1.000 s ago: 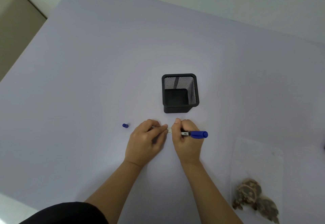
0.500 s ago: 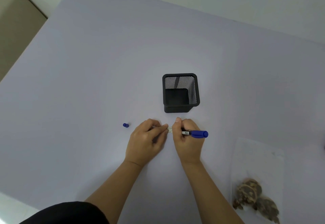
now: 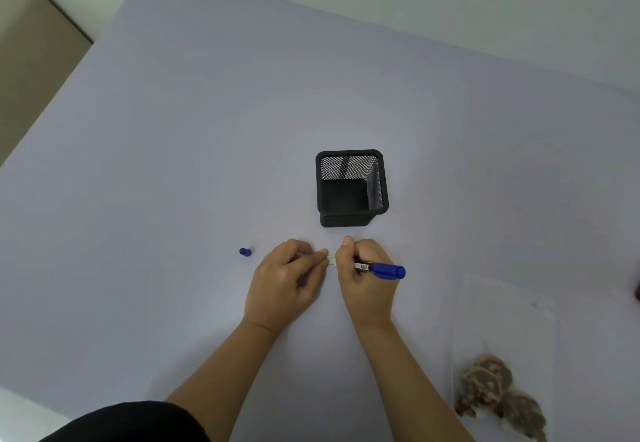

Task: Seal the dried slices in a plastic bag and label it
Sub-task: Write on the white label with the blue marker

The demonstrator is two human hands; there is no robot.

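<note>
Head view: the left hand [image 3: 284, 285] pinches a small label [image 3: 331, 260] by its end; the right hand [image 3: 367, 278] grips a blue marker [image 3: 381, 269] at it. The plastic bag [image 3: 502, 320] of dried slices [image 3: 491, 389] lies well to that hand's right. Should the pinch slip, the label may shift and the writing smear.

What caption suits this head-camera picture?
Left hand holds a small label, right hand grips a blue marker; bagged dried slices lie nearby.

Single head-worn view, looking forward and down, close above table [image 3: 173, 164]
</note>
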